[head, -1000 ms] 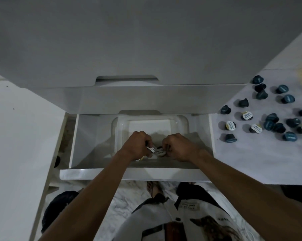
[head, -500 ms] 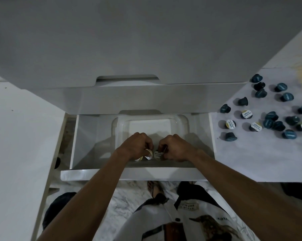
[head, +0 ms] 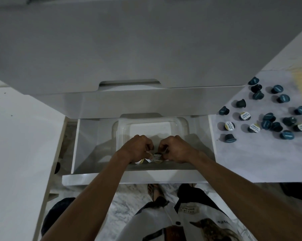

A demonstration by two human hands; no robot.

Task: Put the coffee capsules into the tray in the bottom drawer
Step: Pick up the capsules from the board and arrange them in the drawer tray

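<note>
The white bottom drawer (head: 87,146) is pulled open with a clear plastic tray (head: 152,121) inside it. Both hands reach into the near end of the tray. My left hand (head: 136,148) has its fingers curled round a capsule (head: 148,158) with a pale lid. My right hand (head: 176,148) is curled the same way, pinching a capsule at its fingertips. Between the hands a capsule with a white label (head: 157,157) lies in the tray. Several dark blue capsules (head: 268,112) are scattered on the counter at the right.
The closed upper drawer front (head: 129,49) overhangs the back of the open drawer. The drawer's front panel (head: 134,177) lies just below my wrists. A white surface (head: 16,153) runs along the left. The grey counter (head: 251,153) lies at the right.
Both hands have stayed at the tray's near end, with the fingers shifting slightly around the capsules. The view has tilted a little.
</note>
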